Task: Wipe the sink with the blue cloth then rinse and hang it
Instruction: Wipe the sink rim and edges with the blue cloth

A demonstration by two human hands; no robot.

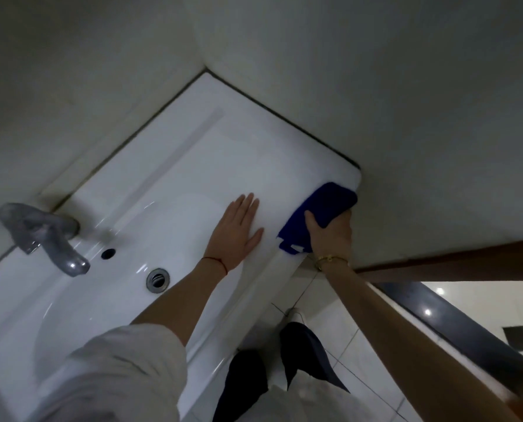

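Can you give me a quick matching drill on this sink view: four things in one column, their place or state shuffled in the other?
Things:
1. blue cloth
2. left hand
3. faucet
4. drain

Place or state:
A. lying flat, fingers straight, on the white sink top
B. at the bottom of the basin
C. at the sink's end by the wall, under the right hand
D. on the back rim, spout over the basin

Pairs: 1-C, 2-A, 3-D, 4-B
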